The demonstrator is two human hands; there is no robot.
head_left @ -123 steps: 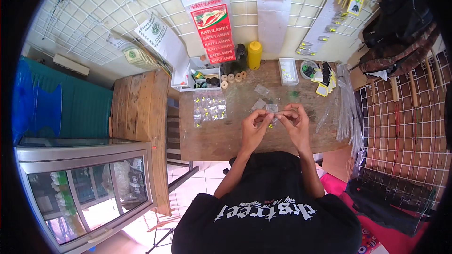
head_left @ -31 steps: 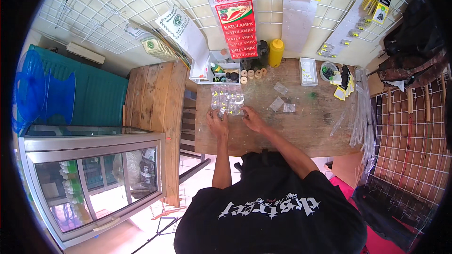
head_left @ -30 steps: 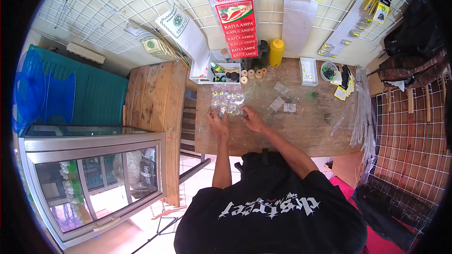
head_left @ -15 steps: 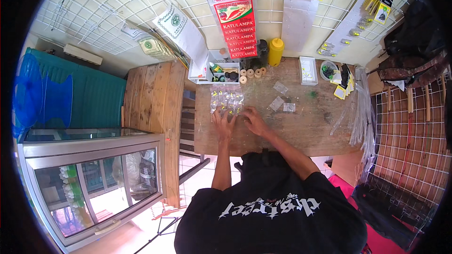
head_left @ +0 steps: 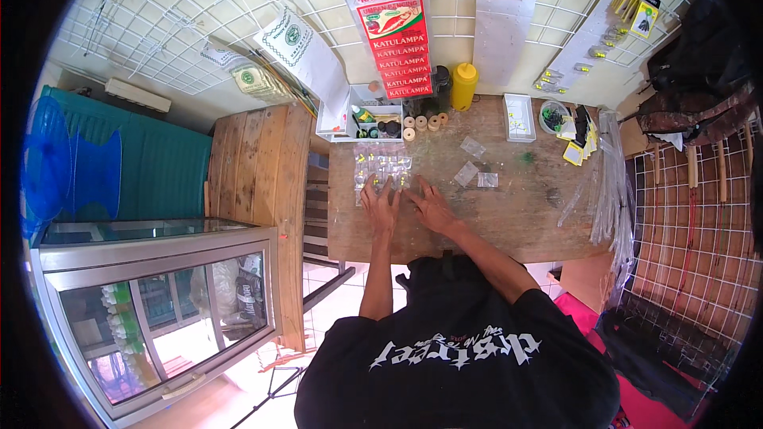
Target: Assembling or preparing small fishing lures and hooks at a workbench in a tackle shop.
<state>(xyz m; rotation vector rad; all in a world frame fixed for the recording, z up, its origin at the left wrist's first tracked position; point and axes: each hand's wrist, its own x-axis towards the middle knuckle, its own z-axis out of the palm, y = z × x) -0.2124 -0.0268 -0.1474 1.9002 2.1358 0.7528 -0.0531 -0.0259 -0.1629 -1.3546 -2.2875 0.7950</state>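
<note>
Several small clear plastic packets (head_left: 383,162) with yellow-green bits inside lie side by side in rows on the wooden table (head_left: 509,222). My left hand (head_left: 381,208) rests at their near edge with its fingers spread, the tips touching the lower packets. Just to its right, my right hand (head_left: 434,210) lies low over the table, fingers stretched out toward the packets' near right corner. Neither hand shows anything held. The hands partly cover the nearest packets. A few loose clear packets (head_left: 467,174) lie apart to the right.
Behind the packets stand a white compartment box (head_left: 334,138), several wooden spools (head_left: 409,134) and a yellow squeeze bottle (head_left: 464,87). A white tray (head_left: 520,135), a round tub (head_left: 551,117) and long clear plastic strips (head_left: 610,191) lie right. A glass cabinet (head_left: 159,253) stands left.
Both hands have shifted slightly. The left fingers have spread over the lower packets, and the right hand's fingers have straightened out from a more curled pose. The packets stay in place.
</note>
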